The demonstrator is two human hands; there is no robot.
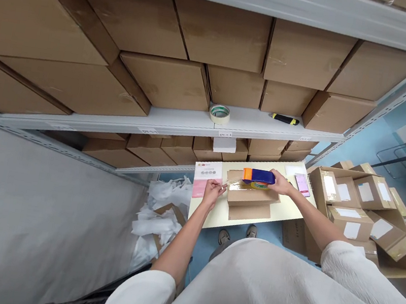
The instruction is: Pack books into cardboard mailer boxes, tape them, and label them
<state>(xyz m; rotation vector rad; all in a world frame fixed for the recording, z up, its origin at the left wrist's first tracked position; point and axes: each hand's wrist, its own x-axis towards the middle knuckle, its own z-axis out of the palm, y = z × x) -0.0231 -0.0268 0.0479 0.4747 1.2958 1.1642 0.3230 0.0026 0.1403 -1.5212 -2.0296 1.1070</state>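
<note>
A brown cardboard box (252, 197) stands on the pale yellow table (218, 217), its near flap hanging out toward me. My right hand (280, 182) is closed round the right end of a blue and orange tape dispenser (261, 176), which lies over the top of the box. Clear tape shows on the box top, left of the dispenser. At the box's left edge is my left hand (214, 193), its fingers bent near the tape end; whether they pinch the tape is too small to tell. A pink and white sheet (207, 172) lies beside that hand.
A phone (302, 185) lies at the table's right. Above, a shelf (244, 122) holds boxes, a tape roll (219, 114) and a yellow-black cutter (284, 119). Labelled boxes (348, 222) fill a large carton at right. White wrapping (159, 222) is heaped left of the table.
</note>
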